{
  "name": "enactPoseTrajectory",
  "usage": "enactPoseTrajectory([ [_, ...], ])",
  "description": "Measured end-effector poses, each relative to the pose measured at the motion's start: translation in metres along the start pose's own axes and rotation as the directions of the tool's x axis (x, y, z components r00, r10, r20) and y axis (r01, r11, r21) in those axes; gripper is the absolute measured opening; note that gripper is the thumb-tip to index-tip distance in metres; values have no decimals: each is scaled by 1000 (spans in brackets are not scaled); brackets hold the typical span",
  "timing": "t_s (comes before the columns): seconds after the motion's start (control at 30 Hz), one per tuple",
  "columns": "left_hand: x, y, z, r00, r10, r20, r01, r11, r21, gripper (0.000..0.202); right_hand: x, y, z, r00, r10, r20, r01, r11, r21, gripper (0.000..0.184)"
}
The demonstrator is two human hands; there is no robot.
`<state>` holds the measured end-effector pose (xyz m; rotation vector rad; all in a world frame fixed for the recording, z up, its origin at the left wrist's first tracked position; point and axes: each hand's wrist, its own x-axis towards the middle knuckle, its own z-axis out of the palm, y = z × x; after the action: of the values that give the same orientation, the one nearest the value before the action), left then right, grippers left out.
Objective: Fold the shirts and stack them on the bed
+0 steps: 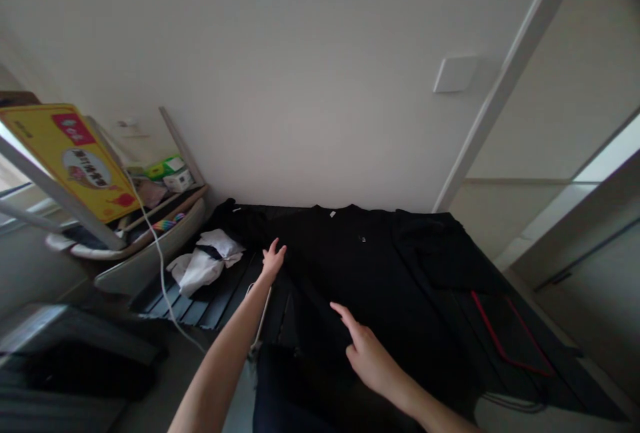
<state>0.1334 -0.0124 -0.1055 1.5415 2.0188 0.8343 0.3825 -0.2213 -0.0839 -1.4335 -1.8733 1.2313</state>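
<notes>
A black shirt (360, 266) lies spread flat on a dark slatted surface (220, 299), collar toward the wall. My left hand (273, 261) rests on the shirt's left sleeve area, fingers stretched out and apart, holding nothing. My right hand (367, 349) lies over the lower middle of the shirt, forefinger pointing out and the other fingers loosely extended, palm down on the fabric.
A crumpled white cloth (203, 263) lies left of the shirt. At far left a cluttered shelf holds a yellow box (70, 156) and small packages, with a white cable (160, 253) hanging down. A door frame (500, 86) and a red-trimmed dark item (500, 336) are on the right.
</notes>
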Motion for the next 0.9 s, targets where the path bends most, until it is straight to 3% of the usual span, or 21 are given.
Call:
enactPoseTrajectory([
  [0.13,40,3,-4,996,-86,-22,84,992,-95,55,-6,3,-3,999,45,14,-45,999,-5,82],
  [0.3,61,10,3,997,-68,-38,62,988,-143,59,-12,7,-4,994,86,66,-84,996,-36,83],
  [0.4,71,36,14,999,41,-28,-44,990,-131,60,-16,8,-2,981,147,125,-133,985,-111,87],
  [0.53,80,94,49,971,232,62,-226,971,-81,59,-19,18,8,961,214,175,-172,959,-226,101],
  [0.63,74,130,88,921,336,197,-338,941,-23,54,-21,32,19,959,225,173,-180,953,-243,100],
  [0.7,61,141,115,860,396,322,-423,906,16,45,-22,39,22,948,262,182,-202,934,-295,94],
  [0.83,23,129,158,687,461,562,-590,805,60,25,-27,40,6,922,349,166,-231,843,-486,86],
  [0.9,6,115,169,650,461,604,-631,770,91,31,-30,37,-8,934,344,98,-242,810,-535,78],
])
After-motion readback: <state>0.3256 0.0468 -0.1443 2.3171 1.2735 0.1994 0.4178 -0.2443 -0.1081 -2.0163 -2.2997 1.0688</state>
